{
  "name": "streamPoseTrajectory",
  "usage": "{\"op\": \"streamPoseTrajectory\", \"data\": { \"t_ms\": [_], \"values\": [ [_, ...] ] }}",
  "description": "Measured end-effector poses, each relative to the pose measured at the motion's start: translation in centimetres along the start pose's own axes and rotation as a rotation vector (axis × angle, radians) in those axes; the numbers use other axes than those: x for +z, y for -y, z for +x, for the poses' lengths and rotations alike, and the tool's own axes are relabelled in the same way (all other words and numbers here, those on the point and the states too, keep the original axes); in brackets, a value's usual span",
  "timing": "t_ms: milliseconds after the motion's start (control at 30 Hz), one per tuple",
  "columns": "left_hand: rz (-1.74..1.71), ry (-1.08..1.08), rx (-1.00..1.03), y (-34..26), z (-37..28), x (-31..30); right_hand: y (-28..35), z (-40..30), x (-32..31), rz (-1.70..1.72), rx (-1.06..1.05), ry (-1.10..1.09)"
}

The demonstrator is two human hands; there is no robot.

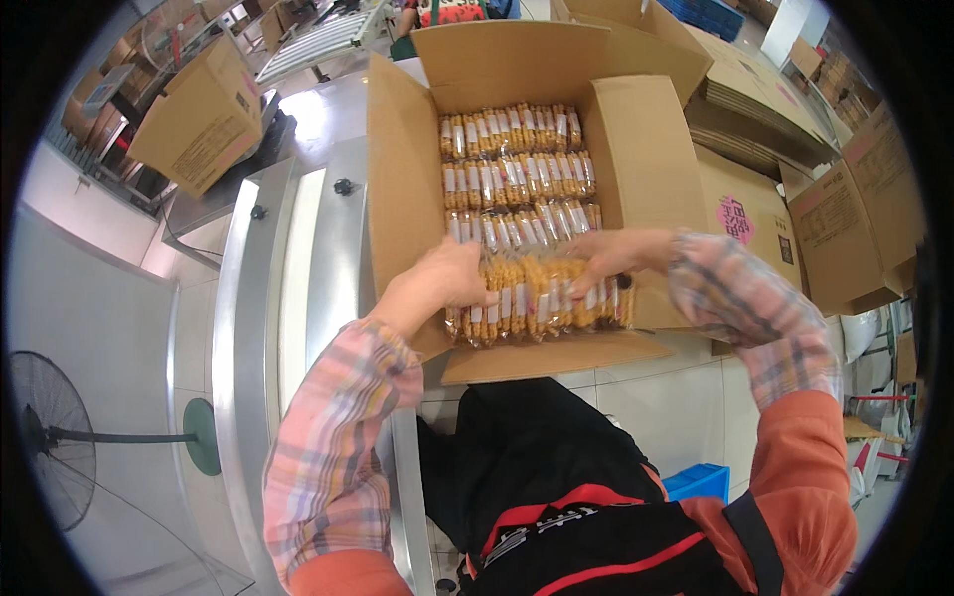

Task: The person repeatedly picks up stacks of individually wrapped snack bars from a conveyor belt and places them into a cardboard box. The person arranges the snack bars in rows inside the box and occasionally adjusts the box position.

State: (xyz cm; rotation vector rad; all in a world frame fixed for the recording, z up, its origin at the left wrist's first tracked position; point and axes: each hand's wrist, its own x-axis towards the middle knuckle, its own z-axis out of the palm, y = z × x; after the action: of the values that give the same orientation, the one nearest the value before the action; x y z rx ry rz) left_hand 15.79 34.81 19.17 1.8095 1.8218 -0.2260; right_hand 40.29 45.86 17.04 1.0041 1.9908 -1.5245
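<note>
Before me stands an open cardboard carton (648,149) with its flaps folded out. Inside, clear packets of golden-brown snack food (518,175) stand in rows, each with a white label strip. A nearer row of the same packets (514,298) lies at the carton's front, above the near flap (551,357). My left hand (451,272) grips this row at its left part, thumb on the near side. My right hand (615,257) has its fingers on the packets right of the middle; they look slightly blurred there. Plaid sleeves cover both forearms.
A steel-edged worktable (328,261) runs along the left of the carton. Another carton (205,119) sits tilted at the far left. Flattened cartons (768,97) are stacked to the right. A floor fan (52,439), a blue crate (697,483) and a roller conveyor (320,45) stand around.
</note>
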Motion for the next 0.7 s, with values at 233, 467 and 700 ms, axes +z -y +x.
{"op": "streamPoseTrajectory", "data": {
  "t_ms": [233, 467, 700],
  "values": [
    [0.458, 0.002, 0.012, -2.6, 2.4, 1.0, -6.5, 2.7, 3.1, -0.723, -0.063, -0.495],
    [0.248, 0.085, 0.105, 1.0, 5.7, 5.4, -4.4, 0.7, 4.0, -0.762, -0.194, -0.719],
    [0.307, -0.28, 0.279, -1.9, 3.5, 2.7, -7.0, 1.2, 4.1, -0.679, -0.308, -0.714]
  ]
}}
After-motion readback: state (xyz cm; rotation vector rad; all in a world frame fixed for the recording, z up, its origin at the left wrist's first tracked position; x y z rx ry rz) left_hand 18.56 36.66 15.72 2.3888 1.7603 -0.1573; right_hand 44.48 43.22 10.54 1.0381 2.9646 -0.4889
